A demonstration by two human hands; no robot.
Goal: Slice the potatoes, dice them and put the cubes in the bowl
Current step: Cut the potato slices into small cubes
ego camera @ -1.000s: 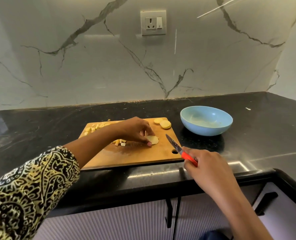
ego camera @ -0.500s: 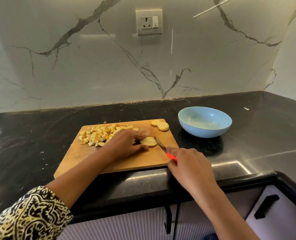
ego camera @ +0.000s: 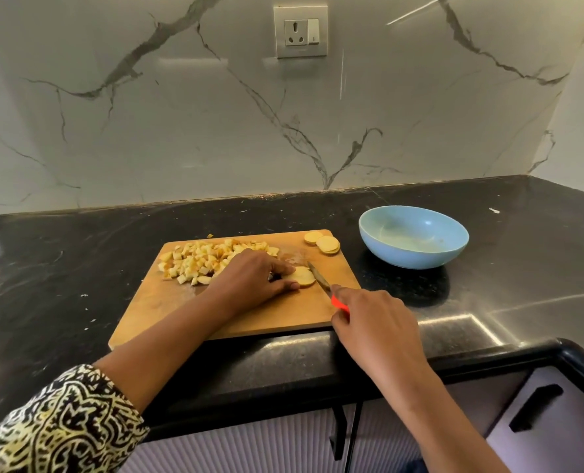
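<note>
Lying flat, the potato slice (ego camera: pixel 304 277) is pale yellow, round, perhaps skin-edged.

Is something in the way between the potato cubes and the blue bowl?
Yes: a few round slices lie at the board's far right corner, between the cubes and the bowl.

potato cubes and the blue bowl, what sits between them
In the head view, round potato slices, on the cutting board, lie between the potato cubes and the blue bowl.
</note>
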